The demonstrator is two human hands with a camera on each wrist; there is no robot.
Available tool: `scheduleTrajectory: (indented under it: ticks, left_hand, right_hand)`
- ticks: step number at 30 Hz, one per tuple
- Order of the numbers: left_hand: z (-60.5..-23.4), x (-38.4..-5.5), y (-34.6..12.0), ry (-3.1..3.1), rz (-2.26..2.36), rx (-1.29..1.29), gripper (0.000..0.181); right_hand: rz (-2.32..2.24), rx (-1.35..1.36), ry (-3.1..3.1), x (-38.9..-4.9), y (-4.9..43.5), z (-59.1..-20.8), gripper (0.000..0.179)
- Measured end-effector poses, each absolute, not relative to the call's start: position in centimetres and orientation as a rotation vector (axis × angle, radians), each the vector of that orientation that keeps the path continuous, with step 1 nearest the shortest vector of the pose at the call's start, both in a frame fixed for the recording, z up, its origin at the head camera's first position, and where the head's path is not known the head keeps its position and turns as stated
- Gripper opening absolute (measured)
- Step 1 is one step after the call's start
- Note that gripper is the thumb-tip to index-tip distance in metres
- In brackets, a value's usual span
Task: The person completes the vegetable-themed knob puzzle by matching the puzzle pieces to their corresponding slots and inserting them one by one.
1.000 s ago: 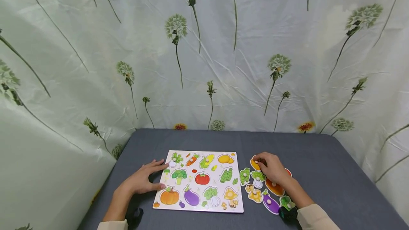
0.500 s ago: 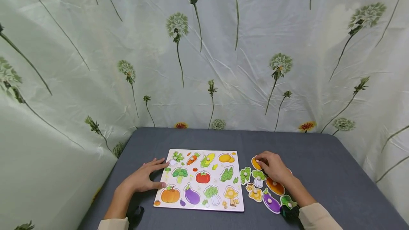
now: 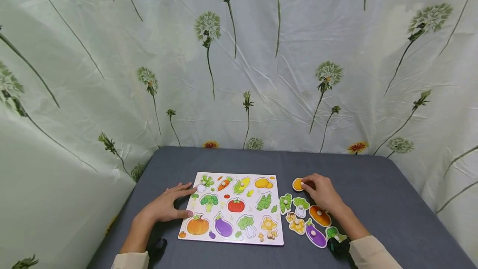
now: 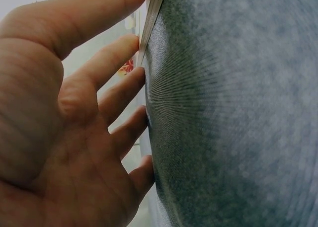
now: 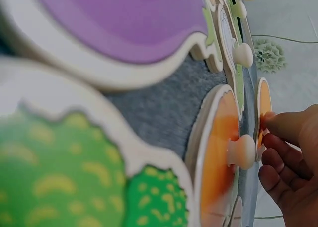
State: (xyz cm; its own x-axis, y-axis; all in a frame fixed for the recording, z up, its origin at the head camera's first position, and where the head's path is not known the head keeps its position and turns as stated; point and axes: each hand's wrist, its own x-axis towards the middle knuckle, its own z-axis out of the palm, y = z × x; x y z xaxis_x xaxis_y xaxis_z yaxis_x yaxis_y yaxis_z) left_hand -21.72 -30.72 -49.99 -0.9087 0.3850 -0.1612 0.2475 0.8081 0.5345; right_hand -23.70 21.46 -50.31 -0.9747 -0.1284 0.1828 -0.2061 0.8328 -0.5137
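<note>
My right hand (image 3: 324, 192) pinches a round orange-yellow puzzle piece (image 3: 297, 184) at its knob, out beyond the other loose pieces. In the right wrist view, thumb and fingers meet at the face of this orange piece (image 5: 265, 95), and its knob is hidden behind them. My left hand (image 3: 168, 204) lies with spread fingers at the left edge of the white vegetable puzzle board (image 3: 220, 242). The left wrist view shows the left thumb and fingertips (image 4: 133, 44) right at the board's edge (image 4: 149, 31).
Right of the board lie several knobbed pieces: an eggplant (image 3: 315, 234), an orange pumpkin (image 3: 320, 216), mushrooms (image 3: 296, 224), a bok choy (image 3: 301, 208), a leafy green piece (image 3: 285, 204) and a broccoli (image 3: 334, 233). The grey table (image 3: 231, 162) backs onto a flowered curtain (image 3: 231, 74).
My right hand has drawn the orange-yellow piece slightly away from the pieces nearer me, and more of the pumpkin shows. My left hand stays at the board's edge.
</note>
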Motion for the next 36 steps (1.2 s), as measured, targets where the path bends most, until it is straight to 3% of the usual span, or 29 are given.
scheduleTrajectory:
  ticks: [36]
  left_hand:
    - [-50.1,-21.8,-30.7,2.727,0.756,0.458,0.087]
  right_hand:
    - [0.931,0.351,-2.813,-24.9,17.3,-48.8,0.010]
